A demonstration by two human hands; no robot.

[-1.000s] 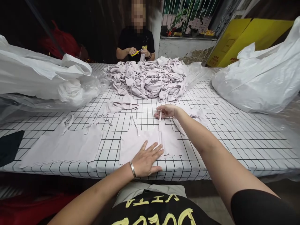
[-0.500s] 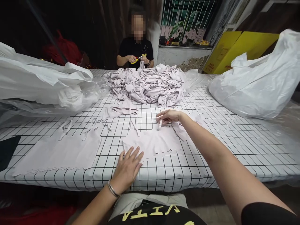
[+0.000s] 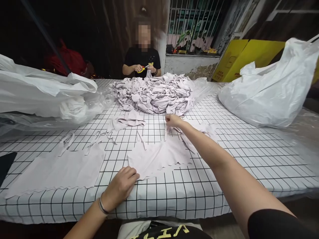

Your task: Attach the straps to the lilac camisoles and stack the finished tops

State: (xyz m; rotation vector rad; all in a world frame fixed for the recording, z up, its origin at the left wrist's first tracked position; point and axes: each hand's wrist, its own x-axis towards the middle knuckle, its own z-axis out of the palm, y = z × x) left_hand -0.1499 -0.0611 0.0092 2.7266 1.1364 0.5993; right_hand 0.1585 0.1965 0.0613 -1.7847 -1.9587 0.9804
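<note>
A pale pink camisole (image 3: 159, 154) lies spread on the checked table in front of me, its wavy edge towards me. My left hand (image 3: 122, 182) has its fingers curled together at the near left corner of this camisole, gripping the edge. Farther out, my right hand (image 3: 173, 121) is closed in a pinch on one of its thin straps, which stretches down from the fingers to the fabric. The other strap (image 3: 142, 140) lies loose to the left. Another camisole (image 3: 59, 169) rests flat to the left, straps pointing away from me.
A heap of crumpled pink garments (image 3: 154, 93) is at the far side. Behind it sits a person (image 3: 142, 61) holding yellow-handled scissors (image 3: 142, 69). White plastic bags (image 3: 264, 89) flank the table (image 3: 251, 159). More pink pieces (image 3: 128, 120) lie in the middle.
My left hand has slid left and towards me, its spread fingers now curled on the camisole's corner. My right hand has closed on the strap and pulled it straight.
</note>
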